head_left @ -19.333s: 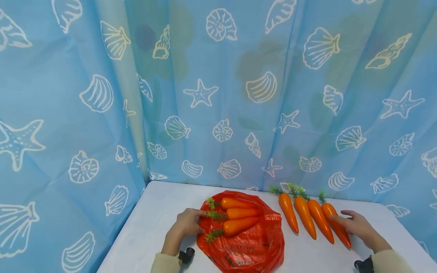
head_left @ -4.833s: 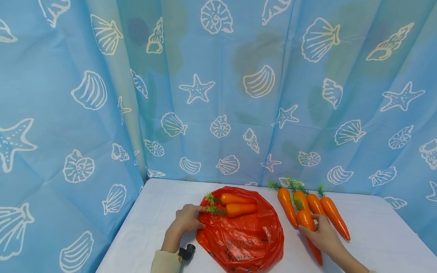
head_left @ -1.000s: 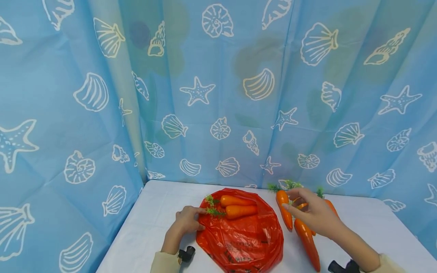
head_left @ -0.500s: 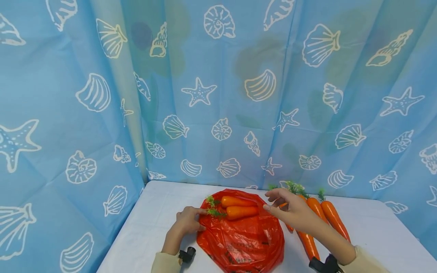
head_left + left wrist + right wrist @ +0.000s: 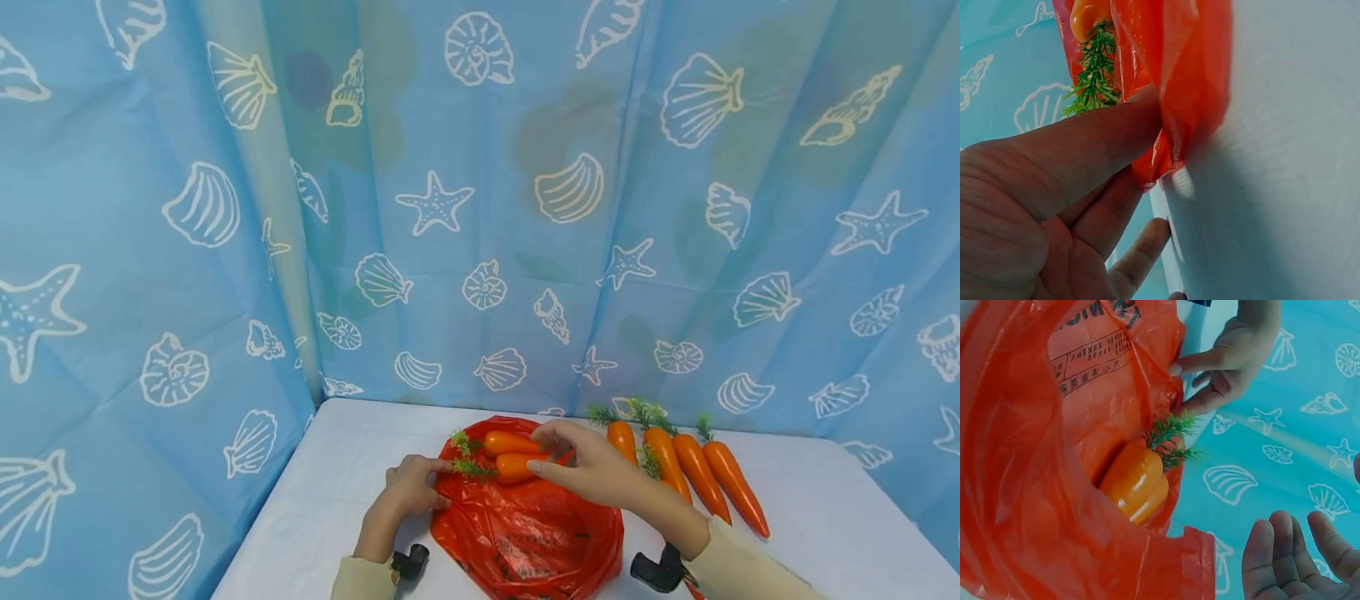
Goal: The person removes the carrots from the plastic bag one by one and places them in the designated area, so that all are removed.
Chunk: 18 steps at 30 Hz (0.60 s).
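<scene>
On the white table lies a red plastic bag (image 5: pixel 525 533) with two toy carrots (image 5: pixel 513 468) inside, their green tops pointing left. My left hand (image 5: pixel 410 487) holds the bag's left edge; in the left wrist view its thumb and a finger pinch the red film (image 5: pixel 1194 81). My right hand (image 5: pixel 581 462) hovers over the right ends of these carrots, fingers apart and holding nothing. Several more carrots (image 5: pixel 737 487) lie right of the bag. One lies in front of that row, mostly hidden by my right forearm, its leafy top (image 5: pixel 651 461) showing.
A blue curtain (image 5: pixel 480 250) with white shell and starfish prints closes off the back and left side. Bare white tabletop (image 5: pixel 337 450) shows left of the bag. The row of carrots reaches close to the table's back edge.
A carrot from the bag now lies right of it, before the row. In the last second my right hand, without a carrot, swung left over the bag. My left hand stays put.
</scene>
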Available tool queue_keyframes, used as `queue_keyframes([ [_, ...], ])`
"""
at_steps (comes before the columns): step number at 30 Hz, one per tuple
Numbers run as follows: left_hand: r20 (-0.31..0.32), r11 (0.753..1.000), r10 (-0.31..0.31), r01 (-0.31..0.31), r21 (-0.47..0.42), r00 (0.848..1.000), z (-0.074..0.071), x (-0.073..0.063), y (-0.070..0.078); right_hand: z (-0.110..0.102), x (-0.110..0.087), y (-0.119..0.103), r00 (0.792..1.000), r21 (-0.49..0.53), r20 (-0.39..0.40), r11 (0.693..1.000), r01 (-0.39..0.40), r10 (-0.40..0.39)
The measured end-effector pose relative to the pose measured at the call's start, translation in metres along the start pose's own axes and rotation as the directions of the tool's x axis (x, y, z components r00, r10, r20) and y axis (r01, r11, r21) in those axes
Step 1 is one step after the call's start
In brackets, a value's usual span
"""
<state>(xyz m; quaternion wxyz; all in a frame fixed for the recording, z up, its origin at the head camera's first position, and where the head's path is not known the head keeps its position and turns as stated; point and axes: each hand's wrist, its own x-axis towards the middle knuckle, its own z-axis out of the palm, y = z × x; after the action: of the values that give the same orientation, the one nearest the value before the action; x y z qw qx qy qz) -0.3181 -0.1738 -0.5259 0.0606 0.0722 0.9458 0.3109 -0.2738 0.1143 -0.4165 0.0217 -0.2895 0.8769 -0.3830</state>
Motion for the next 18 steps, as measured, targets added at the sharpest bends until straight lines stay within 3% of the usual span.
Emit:
queue_keyframes([
  [11,0.004,1.000,0.006,-0.006,-0.002,1.000,-0.001,0.000,0.002,0.021,0.019,0.020,0.997,0.035,0.073,0.999,-0.029,0.026],
  [18,0.001,1.000,0.004,-0.004,0.004,1.000,-0.002,-0.001,0.001,0.030,0.028,0.036,0.996,0.014,0.070,0.998,-0.057,0.056],
])
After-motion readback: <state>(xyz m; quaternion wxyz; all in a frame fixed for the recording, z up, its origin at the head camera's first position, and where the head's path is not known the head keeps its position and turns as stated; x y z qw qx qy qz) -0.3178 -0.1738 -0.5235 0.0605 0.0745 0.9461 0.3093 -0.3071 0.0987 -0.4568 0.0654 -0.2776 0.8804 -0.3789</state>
